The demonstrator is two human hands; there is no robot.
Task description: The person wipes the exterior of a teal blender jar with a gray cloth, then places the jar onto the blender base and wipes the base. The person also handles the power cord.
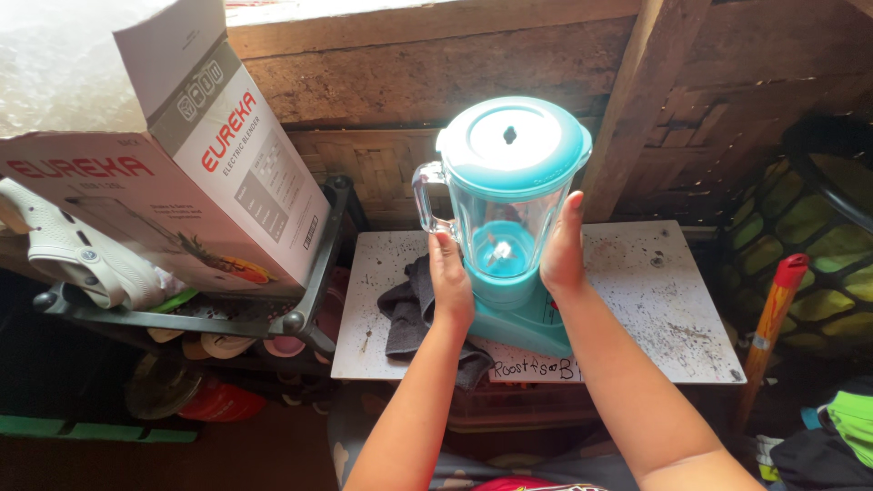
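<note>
1. Two bare hands clasp a teal blender (pixel 506 227) from either side: the left hand (pixel 449 282) presses its fingers against the clear jar just under the handle, and the right hand (pixel 563 250) lies flat along the jar's other wall, thumb up.
2. Blender stands upright on a speckled white board (pixel 655 300), its teal lid on and its base near the board's front edge.
3. Dark grey cloth (pixel 406 314) lies on the board, touching the base beneath the left wrist.
4. Further left, a cardboard box (pixel 191 173) rests tilted on a black shoe rack (pixel 309 300).
</note>
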